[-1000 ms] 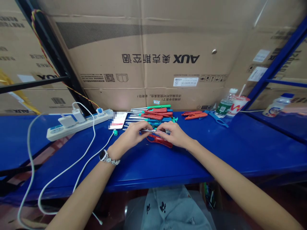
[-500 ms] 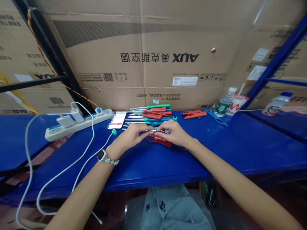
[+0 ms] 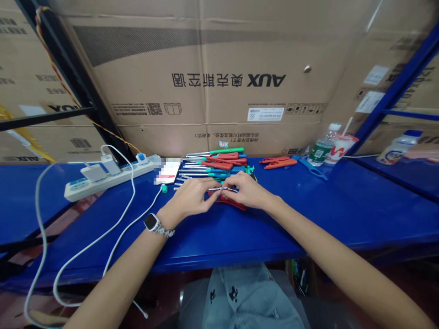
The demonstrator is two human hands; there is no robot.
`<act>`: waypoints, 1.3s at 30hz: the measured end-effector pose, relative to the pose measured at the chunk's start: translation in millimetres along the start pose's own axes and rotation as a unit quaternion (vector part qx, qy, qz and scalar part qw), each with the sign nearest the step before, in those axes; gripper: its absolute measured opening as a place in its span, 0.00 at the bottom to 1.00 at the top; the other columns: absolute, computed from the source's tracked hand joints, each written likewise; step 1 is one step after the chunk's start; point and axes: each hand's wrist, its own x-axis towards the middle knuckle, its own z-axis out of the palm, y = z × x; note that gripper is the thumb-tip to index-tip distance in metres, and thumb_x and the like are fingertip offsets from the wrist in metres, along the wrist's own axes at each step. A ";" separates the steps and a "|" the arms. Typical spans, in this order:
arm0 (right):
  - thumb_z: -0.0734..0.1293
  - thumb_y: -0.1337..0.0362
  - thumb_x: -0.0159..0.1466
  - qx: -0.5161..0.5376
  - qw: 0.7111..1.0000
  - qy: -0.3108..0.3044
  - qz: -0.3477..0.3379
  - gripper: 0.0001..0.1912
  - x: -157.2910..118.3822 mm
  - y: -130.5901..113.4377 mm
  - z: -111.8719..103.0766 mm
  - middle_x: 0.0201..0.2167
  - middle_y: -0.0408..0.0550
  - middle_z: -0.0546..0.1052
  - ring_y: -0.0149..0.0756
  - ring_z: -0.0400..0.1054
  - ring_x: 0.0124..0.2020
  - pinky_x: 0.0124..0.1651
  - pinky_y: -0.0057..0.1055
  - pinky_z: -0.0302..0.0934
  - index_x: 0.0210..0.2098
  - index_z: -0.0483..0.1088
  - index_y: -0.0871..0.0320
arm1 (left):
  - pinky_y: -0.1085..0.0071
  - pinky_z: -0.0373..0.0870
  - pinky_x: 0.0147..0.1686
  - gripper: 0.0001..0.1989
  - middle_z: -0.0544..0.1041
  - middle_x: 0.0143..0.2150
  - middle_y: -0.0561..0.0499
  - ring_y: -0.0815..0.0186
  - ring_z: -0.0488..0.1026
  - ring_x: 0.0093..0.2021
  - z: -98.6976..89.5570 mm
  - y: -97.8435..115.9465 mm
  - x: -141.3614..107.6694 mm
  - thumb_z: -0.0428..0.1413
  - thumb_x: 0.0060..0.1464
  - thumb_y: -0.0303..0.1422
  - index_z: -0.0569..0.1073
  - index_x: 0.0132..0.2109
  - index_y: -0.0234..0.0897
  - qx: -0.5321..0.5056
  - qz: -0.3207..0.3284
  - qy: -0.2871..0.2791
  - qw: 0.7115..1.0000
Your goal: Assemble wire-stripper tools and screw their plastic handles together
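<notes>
My left hand [image 3: 197, 195] and my right hand [image 3: 245, 189] meet near the middle of the blue table. Both are closed, with fingertips pinched on a thin silvery piece [image 3: 215, 188] with fine wires running toward the right hand. Its exact shape is too small to tell. Just below and behind my fingers lies a red plastic handle piece [image 3: 235, 202], partly covered. Beyond the hands is a pile of long metal-tipped tools with red handles [image 3: 217, 163], blue ones and a green one [image 3: 226, 151].
A phone [image 3: 168, 171] and a white power strip [image 3: 111, 179] with cables lie left. Orange-red pieces [image 3: 280, 162], a blue piece [image 3: 313, 169], a green-labelled bottle [image 3: 320, 148], a cup [image 3: 340, 148] and another bottle [image 3: 399, 147] stand or lie right. Cardboard [image 3: 219, 45] rises behind.
My left hand and wrist have shifted slightly to the right and turned a little. The thin silvery piece shows more clearly between the fingertips. The table items look unchanged.
</notes>
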 end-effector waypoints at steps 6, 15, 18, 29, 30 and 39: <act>0.72 0.63 0.63 0.082 0.995 -0.017 0.049 0.05 -7.9 -5.3 -8.6 0.32 0.45 0.81 0.36 0.73 0.34 0.40 0.31 0.62 0.39 0.77 0.57 | 0.68 0.50 0.25 0.24 0.73 0.22 0.51 0.64 0.69 0.22 1.0 7.3 2.6 0.45 0.70 0.46 0.75 0.33 0.38 0.060 -0.076 -0.002 0.995; 0.73 0.61 0.65 -0.039 0.994 -0.057 0.080 0.14 -40.2 2.9 -20.7 0.50 0.52 0.79 0.48 0.69 0.55 0.57 0.49 0.56 0.50 0.75 0.54 | 0.70 0.52 0.26 0.17 0.73 0.22 0.54 0.66 0.68 0.23 -0.1 -9.8 -1.4 0.47 0.69 0.42 0.76 0.40 0.39 0.038 -0.051 0.037 0.997; 0.69 0.61 0.70 -0.052 0.995 -0.048 0.070 0.05 -40.4 2.8 -18.4 0.45 0.49 0.80 0.45 0.69 0.51 0.54 0.45 0.56 0.42 0.75 0.55 | 0.70 0.53 0.25 0.14 0.74 0.23 0.54 0.66 0.68 0.22 -1.0 -10.0 -1.8 0.48 0.68 0.39 0.75 0.41 0.38 0.028 -0.054 0.047 0.997; 0.68 0.67 0.67 -0.087 0.991 -0.025 0.095 0.02 -38.0 4.1 -26.8 0.41 0.47 0.80 0.41 0.70 0.44 0.50 0.40 0.56 0.40 0.71 0.55 | 0.69 0.67 0.35 0.13 0.79 0.38 0.48 0.65 0.75 0.34 -4.7 -17.4 1.1 0.47 0.70 0.38 0.74 0.43 0.38 -0.028 0.015 0.055 0.998; 0.67 0.67 0.68 -0.085 0.990 -0.020 0.108 0.03 -38.6 3.6 -27.9 0.39 0.46 0.80 0.40 0.70 0.40 0.48 0.39 0.56 0.41 0.70 0.55 | 0.68 0.68 0.36 0.14 0.79 0.39 0.47 0.64 0.75 0.35 -5.4 -18.0 2.1 0.46 0.71 0.38 0.74 0.43 0.37 -0.027 0.020 0.041 0.999; 0.60 0.60 0.73 -0.074 0.986 -0.027 0.147 0.06 -48.1 -11.8 -6.6 0.42 0.51 0.79 0.42 0.72 0.42 0.48 0.41 0.55 0.40 0.62 0.55 | 0.68 0.65 0.32 0.16 0.78 0.35 0.48 0.63 0.73 0.30 2.3 -14.4 -1.1 0.43 0.72 0.38 0.72 0.42 0.37 -0.015 -0.034 -0.037 0.999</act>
